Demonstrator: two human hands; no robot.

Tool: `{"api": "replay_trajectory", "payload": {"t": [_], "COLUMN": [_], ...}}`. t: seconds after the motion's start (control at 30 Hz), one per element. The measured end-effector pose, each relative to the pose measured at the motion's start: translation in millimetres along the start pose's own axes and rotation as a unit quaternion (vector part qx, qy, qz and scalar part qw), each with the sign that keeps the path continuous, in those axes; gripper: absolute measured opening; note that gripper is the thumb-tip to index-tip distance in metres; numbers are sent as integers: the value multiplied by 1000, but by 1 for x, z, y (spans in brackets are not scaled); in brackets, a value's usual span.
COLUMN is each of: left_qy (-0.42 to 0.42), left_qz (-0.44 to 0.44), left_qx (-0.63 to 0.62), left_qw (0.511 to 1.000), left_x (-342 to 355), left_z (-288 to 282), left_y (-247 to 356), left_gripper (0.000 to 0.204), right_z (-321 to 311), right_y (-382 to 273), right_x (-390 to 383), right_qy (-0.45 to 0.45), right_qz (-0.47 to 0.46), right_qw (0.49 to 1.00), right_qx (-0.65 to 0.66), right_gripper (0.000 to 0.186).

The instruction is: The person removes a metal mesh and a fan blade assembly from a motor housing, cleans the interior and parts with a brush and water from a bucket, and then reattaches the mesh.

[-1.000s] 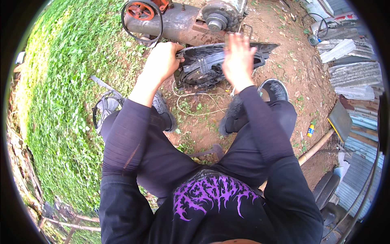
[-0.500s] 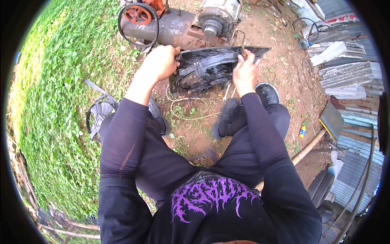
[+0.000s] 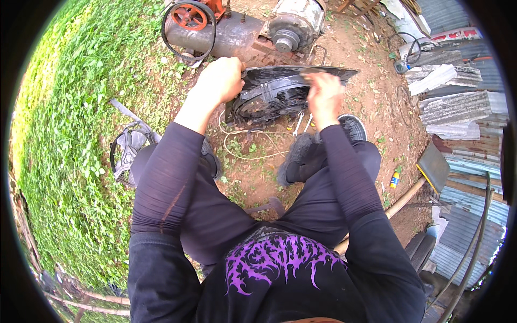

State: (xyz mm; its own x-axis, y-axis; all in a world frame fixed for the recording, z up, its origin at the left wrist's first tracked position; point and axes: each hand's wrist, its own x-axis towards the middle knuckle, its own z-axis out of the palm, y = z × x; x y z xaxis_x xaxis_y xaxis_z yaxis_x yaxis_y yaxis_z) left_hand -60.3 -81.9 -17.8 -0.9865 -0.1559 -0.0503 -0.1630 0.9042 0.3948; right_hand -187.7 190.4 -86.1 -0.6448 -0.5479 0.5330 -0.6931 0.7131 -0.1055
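Note:
A black, dirty panel with a ring-shaped, fan-shroud-like frame (image 3: 272, 91) stands tilted between my feet. My left hand (image 3: 223, 81) is closed on its upper left corner. At its right part, my right hand (image 3: 325, 94) is closed around a small tan, stick-like tool (image 3: 311, 71); motion blurs the tool, so its kind is unclear. The tool's end lies over the panel's upper edge. Two wrenches (image 3: 299, 124) lie on the soil below the panel, close to my right shoe (image 3: 295, 159).
Beyond the panel stands a rusty tank (image 3: 234, 40) with a motor (image 3: 293, 27) and a red belt wheel (image 3: 189, 16). A pale cord (image 3: 253, 157) loops on the ground. A grey mask-like thing (image 3: 129, 148) lies left; a shovel (image 3: 432, 168), a yellow bottle (image 3: 395, 180) and corrugated sheets lie right.
My right hand has tipped the tan tool from upright to lying leftward, and the hand is blurred. My left hand keeps its hold on the corner. The view has shifted slightly.

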Motion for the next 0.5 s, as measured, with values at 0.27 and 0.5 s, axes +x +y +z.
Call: {"api": "replay_trajectory", "payload": {"t": [0.27, 0.5], "left_qy": [6, 9], "left_qz": [1, 16], "left_qx": [-27, 10], "left_qw": [1000, 1000], "left_x": [-6, 4], "left_z": [3, 4], "left_y": [-10, -7], "left_gripper": [33, 33], "right_z": [3, 4], "right_y": [-44, -24], "right_x": [-2, -4], "right_qy": [-21, 23], "right_qz": [-80, 33], "right_qw": [996, 998], "right_qx": [32, 52], "right_gripper": [19, 18]}}
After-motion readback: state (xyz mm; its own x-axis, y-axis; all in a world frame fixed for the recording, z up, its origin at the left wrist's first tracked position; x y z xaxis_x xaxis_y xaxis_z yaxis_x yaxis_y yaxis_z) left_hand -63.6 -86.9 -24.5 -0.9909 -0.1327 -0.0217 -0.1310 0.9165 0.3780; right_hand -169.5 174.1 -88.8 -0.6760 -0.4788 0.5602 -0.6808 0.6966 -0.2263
